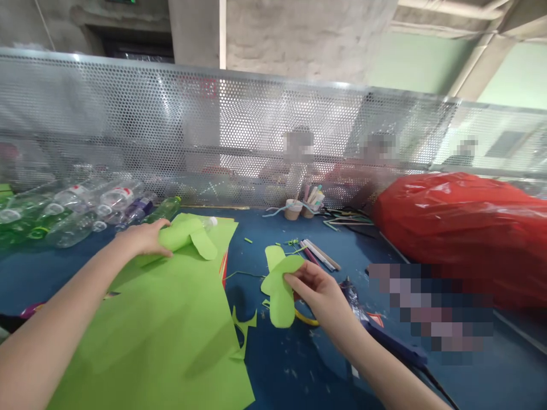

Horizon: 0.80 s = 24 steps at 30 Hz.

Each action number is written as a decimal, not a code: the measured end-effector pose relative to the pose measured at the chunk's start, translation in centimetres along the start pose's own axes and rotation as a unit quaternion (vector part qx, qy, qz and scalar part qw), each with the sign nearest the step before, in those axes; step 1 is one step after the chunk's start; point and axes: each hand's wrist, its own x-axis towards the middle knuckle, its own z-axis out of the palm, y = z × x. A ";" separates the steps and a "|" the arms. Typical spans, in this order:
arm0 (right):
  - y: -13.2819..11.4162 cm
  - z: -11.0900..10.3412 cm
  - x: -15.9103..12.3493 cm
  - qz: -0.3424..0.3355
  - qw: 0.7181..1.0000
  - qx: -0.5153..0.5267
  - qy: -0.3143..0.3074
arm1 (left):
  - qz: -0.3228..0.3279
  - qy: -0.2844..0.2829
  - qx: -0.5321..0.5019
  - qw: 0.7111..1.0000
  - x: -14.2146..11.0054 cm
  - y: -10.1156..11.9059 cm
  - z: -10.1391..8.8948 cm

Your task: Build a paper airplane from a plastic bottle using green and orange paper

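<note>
My left hand (149, 236) is wrapped round a plastic bottle (182, 234) covered in green paper. The bottle lies on its side, its clear neck pointing right, and a rounded paper flap hangs from it. Beneath it spreads a stack of large green paper sheets (171, 330). Between the thumb and fingers of my right hand (314, 282) is a green paper cutout (282, 293) with rounded lobes, held above the blue table. Another pale green rounded piece (274, 257) shows just behind it; whether the two are joined I cannot tell.
Several plastic bottles (81, 208) lie at the back left. Cups (293, 209) of markers stand by the perforated metal screen (256, 131). Loose markers (320, 254), paper scraps (244, 324) and a dark blue corded tool (395, 341) lie nearby. A big red plastic bag (461, 228) fills the right.
</note>
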 end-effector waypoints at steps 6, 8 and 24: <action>-0.4 -0.4 0.0 -0.032 0.997 0.041 0.059 | -0.037 -0.024 0.059 0.997 -1.0 5.5 0.2; -0.6 -0.5 0.0 -0.052 0.994 0.048 0.081 | -0.005 -0.035 0.044 0.998 -1.8 8.3 1.0; -0.6 -1.0 0.2 -0.057 0.996 0.032 0.053 | 0.178 -0.229 -0.156 0.944 -6.8 14.0 6.4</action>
